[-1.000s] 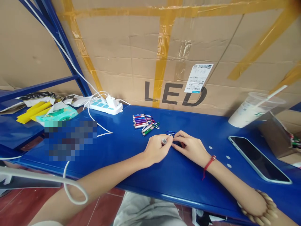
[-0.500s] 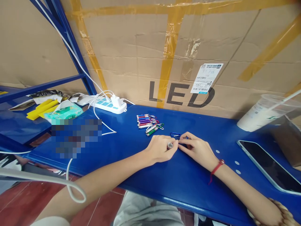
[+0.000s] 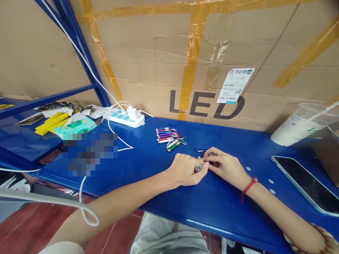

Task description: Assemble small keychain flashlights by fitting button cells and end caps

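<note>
My left hand (image 3: 188, 171) is closed around a small silver metal tube (image 3: 198, 168), whose round end shows between thumb and fingers. It looks like part of a mini keychain flashlight. Close against it, my right hand (image 3: 224, 164) pinches with thumb and fingertips; the thing between them is mostly hidden. A blue carabiner clip (image 3: 199, 149) lies just beyond the fingertips, and whether it joins what I hold cannot be seen. Further back lie several mini keychain flashlights (image 3: 165, 135) in blue, purple, red and silver, with a green one (image 3: 173, 146) nearest.
On the blue table (image 3: 164, 201), a power strip (image 3: 125, 117) with a white cable stands back left, near a green packet (image 3: 76, 123). To the right are a phone (image 3: 304, 183), a plastic cup (image 3: 295, 125) and small pale discs (image 3: 248, 168). A large cardboard box (image 3: 159, 60) stands behind.
The view has shifted slightly. Both hands stay together; my left hand has turned a little and the tube's end shows at a changed angle.
</note>
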{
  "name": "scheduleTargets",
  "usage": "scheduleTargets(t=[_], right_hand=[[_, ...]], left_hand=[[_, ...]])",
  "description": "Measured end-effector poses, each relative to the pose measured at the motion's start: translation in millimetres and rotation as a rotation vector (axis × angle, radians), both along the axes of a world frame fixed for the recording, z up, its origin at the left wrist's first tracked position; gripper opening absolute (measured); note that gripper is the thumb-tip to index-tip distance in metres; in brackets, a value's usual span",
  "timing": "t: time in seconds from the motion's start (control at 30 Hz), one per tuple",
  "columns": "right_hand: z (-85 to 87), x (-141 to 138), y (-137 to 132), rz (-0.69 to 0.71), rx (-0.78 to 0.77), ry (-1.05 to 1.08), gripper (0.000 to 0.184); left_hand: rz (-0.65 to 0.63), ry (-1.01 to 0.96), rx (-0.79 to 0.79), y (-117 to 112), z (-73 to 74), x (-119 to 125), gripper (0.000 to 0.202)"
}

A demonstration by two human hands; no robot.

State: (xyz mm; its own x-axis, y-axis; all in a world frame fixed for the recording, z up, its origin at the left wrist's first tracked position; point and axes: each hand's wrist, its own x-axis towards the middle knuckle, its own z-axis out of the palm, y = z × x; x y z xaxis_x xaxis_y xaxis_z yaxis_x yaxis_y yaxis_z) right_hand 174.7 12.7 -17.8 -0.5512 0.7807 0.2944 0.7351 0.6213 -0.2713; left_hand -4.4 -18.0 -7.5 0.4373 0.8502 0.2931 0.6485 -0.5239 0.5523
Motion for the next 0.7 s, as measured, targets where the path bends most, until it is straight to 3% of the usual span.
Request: scheduleTargets(t=[0.2, 0.7], right_hand=[[-1.5, -0.8, -0.7, 0.007, -0.014, 0.035, 0.024], [-4.4, 0.3, 1.3, -0.011, 0.021, 0.075, 0.023]], left_hand=[[-0.006, -0.329, -0.330, 2.7, -6.4, 2.3, 0.053], [0.017, -0.391, -0.419, 5.9, -11.4, 3.4, 0.055]])
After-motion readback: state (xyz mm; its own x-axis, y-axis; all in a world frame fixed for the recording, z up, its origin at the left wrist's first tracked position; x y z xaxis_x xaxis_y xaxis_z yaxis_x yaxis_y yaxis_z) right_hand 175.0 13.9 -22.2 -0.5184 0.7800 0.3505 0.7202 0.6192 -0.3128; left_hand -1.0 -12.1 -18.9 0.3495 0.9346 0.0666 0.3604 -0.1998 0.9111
